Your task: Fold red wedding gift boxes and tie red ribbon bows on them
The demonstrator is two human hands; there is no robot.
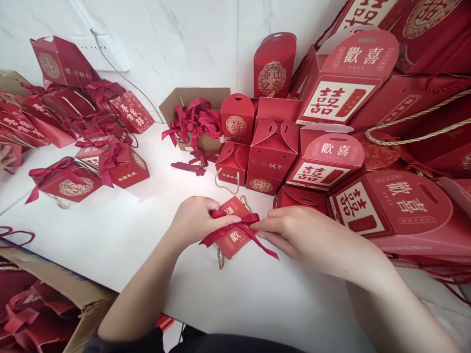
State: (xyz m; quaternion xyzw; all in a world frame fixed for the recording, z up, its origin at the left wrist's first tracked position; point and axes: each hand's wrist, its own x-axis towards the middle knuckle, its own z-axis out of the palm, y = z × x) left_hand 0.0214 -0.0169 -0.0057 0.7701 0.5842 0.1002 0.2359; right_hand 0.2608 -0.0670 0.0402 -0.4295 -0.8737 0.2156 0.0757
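Note:
A small red gift box [228, 246] with gold-cord handles stands on the white table in front of me, seen from above. Across its top runs a dark red ribbon [210, 235], looped into a bow with one tail trailing toward the lower right. My left hand [196, 218] is closed on the ribbon at the left, its thumb pressing near the knot. From the right, my right hand [283, 228] pinches the bow's right loop between thumb and fingers. Parts of the ribbon are hidden under the fingers.
A cardboard box [171, 105] of loose ribbons [198, 117] stands behind. Stacked red boxes [272, 152] crowd the right. Two bow-tied boxes [127, 164] sit at left, near a larger pile [66, 110]. A carton [88, 314] stands at lower left; another person's hand [5, 158] shows at the left edge.

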